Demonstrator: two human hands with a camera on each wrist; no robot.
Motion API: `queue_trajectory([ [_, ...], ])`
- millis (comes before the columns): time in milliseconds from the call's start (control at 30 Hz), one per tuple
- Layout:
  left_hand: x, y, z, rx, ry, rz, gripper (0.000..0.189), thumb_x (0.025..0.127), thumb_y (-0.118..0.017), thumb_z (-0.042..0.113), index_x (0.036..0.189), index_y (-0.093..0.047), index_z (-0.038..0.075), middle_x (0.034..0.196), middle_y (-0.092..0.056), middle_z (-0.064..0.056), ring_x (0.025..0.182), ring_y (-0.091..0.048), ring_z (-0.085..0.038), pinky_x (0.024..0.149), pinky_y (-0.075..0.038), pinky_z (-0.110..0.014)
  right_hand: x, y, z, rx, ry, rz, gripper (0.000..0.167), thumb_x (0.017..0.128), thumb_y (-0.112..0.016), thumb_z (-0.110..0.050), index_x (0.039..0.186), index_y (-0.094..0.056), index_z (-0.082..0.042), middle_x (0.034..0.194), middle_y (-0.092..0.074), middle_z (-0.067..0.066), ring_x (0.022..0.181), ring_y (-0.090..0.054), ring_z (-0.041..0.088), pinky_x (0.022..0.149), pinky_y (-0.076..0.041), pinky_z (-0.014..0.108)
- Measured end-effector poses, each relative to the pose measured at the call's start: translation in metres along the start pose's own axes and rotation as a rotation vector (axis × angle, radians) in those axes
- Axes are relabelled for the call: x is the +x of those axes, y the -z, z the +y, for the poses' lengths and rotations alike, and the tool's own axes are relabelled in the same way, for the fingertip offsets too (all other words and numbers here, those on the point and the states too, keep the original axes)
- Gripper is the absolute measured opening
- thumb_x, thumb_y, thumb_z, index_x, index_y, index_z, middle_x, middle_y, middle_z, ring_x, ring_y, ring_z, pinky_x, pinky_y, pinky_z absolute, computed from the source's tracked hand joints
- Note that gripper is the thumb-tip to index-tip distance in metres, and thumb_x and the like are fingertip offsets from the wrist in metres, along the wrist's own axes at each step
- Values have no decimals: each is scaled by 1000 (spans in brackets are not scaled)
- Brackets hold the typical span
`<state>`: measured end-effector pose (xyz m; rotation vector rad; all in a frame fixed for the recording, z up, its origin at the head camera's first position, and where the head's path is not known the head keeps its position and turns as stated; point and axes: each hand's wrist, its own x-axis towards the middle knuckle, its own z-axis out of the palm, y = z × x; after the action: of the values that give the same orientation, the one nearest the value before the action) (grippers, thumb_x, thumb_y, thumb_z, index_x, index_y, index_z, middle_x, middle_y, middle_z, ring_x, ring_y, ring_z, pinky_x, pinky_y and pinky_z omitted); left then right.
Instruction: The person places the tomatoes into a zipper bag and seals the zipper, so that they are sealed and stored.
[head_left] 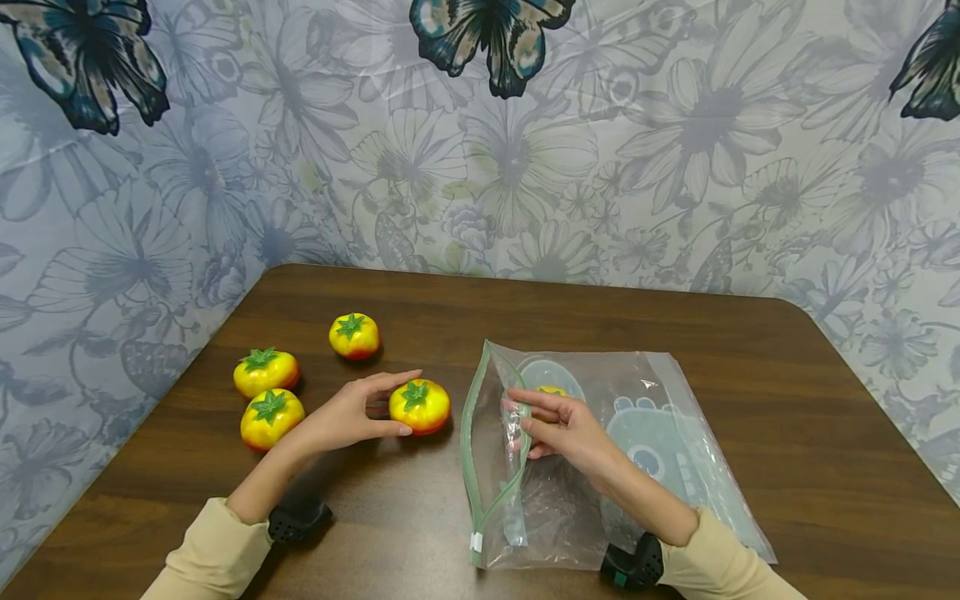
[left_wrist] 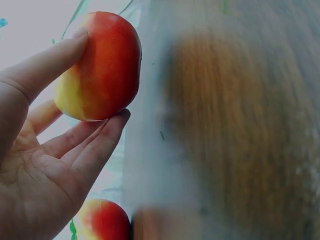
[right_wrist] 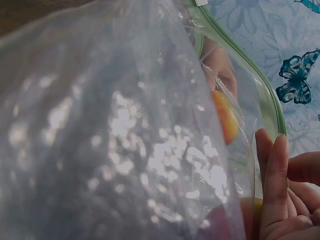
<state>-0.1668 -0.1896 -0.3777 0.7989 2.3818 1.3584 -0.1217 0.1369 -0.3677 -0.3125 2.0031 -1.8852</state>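
My left hand (head_left: 348,417) holds a round yellow-and-red fruit (head_left: 420,407) with a green leafy top, thumb on one side and fingers on the other. In the left wrist view, the red underside of this fruit (left_wrist: 112,65) shows between thumb and fingertips. At the right, my right hand (head_left: 562,429) pinches the green-rimmed mouth of a clear zip bag (head_left: 570,517), which gapes toward the left hand. Another such fruit (head_left: 552,390) shows inside the bag, mostly hidden. The right wrist view has the bag's shiny plastic (right_wrist: 125,140) across most of it.
More yellow-and-red fruits stand on the wooden table (head_left: 375,533): one at the back (head_left: 354,336) and two at the left, a rear one (head_left: 266,372) and a front one (head_left: 272,419). A white slider (head_left: 476,542) sits on the bag's near corner. Behind the table hangs a flowered cloth (head_left: 525,183).
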Motion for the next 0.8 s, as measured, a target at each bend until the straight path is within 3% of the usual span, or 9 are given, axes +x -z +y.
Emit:
queue_trajectory([
  [433,0,-7,13,-32,-29,-2,70,80,-76,18,139,-42,4,138,-43,-13,120,-47,-32,92,-44,-41,0,-1,-2,-13,-23,14,43,91,-60,-7,134,-51,-3,129,-54,13,67,-59,14,65,-54,28],
  [800,0,-17,23,-38,-61,0,72,79,-77,22,141,-43,11,138,-44,-5,118,-49,-25,90,-45,-38,1,-1,-1,-6,-24,16,43,92,-60,-7,133,-52,-4,128,-55,13,69,-61,14,65,-54,29],
])
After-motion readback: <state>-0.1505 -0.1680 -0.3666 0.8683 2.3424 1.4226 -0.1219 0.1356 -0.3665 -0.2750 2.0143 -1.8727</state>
